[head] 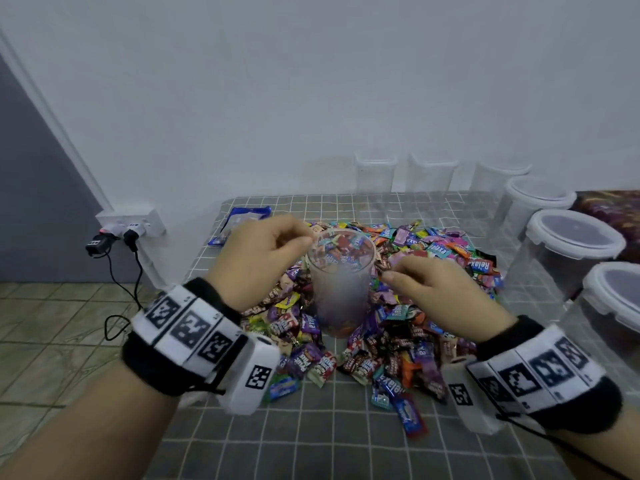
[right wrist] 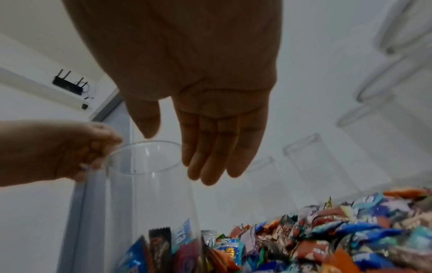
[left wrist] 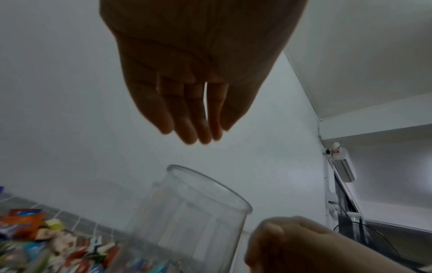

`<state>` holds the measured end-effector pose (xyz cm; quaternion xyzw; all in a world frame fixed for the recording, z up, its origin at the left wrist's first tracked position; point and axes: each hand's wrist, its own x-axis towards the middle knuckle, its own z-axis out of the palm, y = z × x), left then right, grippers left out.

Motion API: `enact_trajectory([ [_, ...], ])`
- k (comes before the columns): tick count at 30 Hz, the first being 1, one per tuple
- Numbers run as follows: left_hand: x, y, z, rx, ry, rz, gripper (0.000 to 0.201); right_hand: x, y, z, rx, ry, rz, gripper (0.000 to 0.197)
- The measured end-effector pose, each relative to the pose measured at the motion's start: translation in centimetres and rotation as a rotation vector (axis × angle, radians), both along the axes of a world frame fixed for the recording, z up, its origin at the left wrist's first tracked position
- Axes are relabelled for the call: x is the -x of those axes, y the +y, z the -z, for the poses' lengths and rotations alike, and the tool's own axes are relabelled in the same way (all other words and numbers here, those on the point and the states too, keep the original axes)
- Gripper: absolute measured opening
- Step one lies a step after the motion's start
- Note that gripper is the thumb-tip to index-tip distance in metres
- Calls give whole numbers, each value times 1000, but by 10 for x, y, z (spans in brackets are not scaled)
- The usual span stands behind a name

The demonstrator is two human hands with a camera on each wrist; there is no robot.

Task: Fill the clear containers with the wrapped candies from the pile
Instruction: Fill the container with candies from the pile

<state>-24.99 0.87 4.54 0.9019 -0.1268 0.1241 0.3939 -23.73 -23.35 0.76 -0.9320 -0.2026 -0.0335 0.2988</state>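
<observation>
A tall clear container [head: 341,282] stands upright in the middle of the pile of wrapped candies [head: 398,344] on the checked tablecloth. Some candies lie in its lower part [right wrist: 163,245]. My left hand [head: 298,242] hovers over the container's left rim with fingers pointing down and nothing in them; the left wrist view shows these fingers [left wrist: 194,129] straight above the container [left wrist: 198,212]. Close by the right rim, my right hand [head: 405,275] also holds nothing. In the right wrist view its fingers [right wrist: 210,157] are straight and the thumb is apart, beside the container [right wrist: 145,166].
Several empty clear containers [head: 375,178] line the back wall. Lidded ones [head: 575,237] stand along the right edge. A blue bag [head: 242,223] lies behind the pile at the left. A power strip with plugs [head: 128,226] hangs off the table's left side.
</observation>
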Motion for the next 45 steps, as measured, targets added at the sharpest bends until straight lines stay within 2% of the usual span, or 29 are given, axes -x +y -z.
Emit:
enact_trajectory([
  [1,4,5,1,-64,89,31,16,5,-2,-1,63,25,-32,29],
  [4,15,6,17,-284,394,189,14,20,1,-1,316,268,-247,23],
  [6,21,-2,32,-405,542,301,8,30,8,3,417,385,-376,24],
  [9,26,-13,58,-499,710,455,21,39,15,15,483,539,-454,25],
  [12,25,-16,79,-419,899,510,27,42,14,28,420,854,-473,25],
  [16,22,-16,94,-203,1071,396,32,36,13,40,337,926,-415,36],
  [21,11,-8,93,-93,1066,274,25,14,5,41,317,889,-279,36],
  [24,2,-2,90,-81,1082,222,28,-2,4,37,267,902,-192,34],
  [29,-10,2,86,-13,1070,105,29,-23,6,31,344,765,-112,13],
  [30,-12,3,85,-4,1064,93,26,-26,7,29,375,726,-100,15],
  [33,-15,2,81,-32,1050,99,23,-33,6,23,456,601,-72,44],
  [36,-17,4,73,-55,1021,124,29,-34,1,17,359,533,-70,42],
  [39,-19,8,62,-59,896,111,29,-34,-7,11,194,401,28,33],
  [41,-22,10,56,-79,751,54,28,-36,-12,9,189,240,123,31],
  [43,-25,11,51,-264,561,-30,23,-38,-13,9,244,123,187,32],
  [45,-28,11,50,-469,444,-107,21,-40,-11,14,348,102,203,41],
])
